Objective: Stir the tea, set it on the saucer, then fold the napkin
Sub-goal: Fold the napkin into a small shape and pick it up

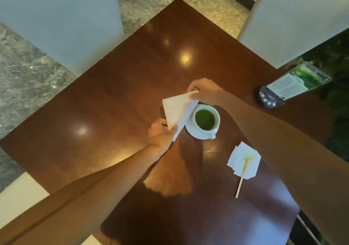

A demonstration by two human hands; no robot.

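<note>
Head view: napkin (177,110) pinched between both hands, beside cup (206,121).

table (117,86): dark wood | chairs (62,17): pale | menu stand (294,83): far right edge

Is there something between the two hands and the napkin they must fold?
Nothing visible. The left hand pinches the napkin at its near corner and the right hand at its far corner, holding it beside the cup.

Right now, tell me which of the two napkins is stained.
The napkin on the table, right of the cup, under the wooden stirrer. It has a yellow-green mark; the held napkin looks clean.
</note>
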